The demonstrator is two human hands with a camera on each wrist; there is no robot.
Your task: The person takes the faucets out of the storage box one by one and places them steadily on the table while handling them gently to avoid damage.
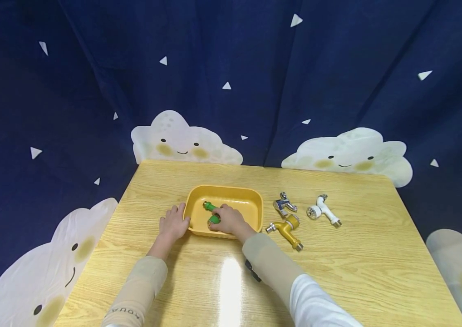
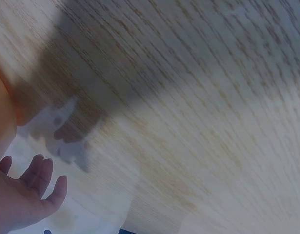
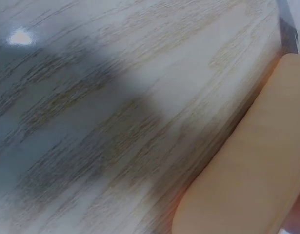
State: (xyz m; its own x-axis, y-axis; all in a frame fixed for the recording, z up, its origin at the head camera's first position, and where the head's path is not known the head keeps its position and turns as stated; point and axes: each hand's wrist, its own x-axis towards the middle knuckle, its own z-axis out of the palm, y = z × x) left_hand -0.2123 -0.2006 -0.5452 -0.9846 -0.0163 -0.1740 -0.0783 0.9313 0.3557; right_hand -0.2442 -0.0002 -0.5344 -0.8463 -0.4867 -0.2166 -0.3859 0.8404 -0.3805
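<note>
A yellow plastic basin (image 1: 226, 187) stands on the wooden table. My right hand (image 1: 232, 220) reaches over its near side and grips a green faucet (image 1: 208, 206) lying inside; the palm and fingers hide the faucet's middle. At the basin's left end, my left hand (image 1: 172, 223) rests against the rim with its thumb side, fingers pointing away from me. The left wrist view has that hand's loosely extended fingers (image 2: 40, 175) beside the basin wall (image 2: 1, 117). In the right wrist view the basin's outer side (image 3: 247, 156) covers the lower right, while the right hand is mostly out of sight.
Right of the basin lie a chrome faucet (image 1: 282, 205), a yellow faucet (image 1: 287, 228) with metal ends, and a white faucet (image 1: 324, 210). A dark blue curtain (image 1: 214, 54) with white clouds hangs behind the wooden table (image 1: 361, 272) and at its sides.
</note>
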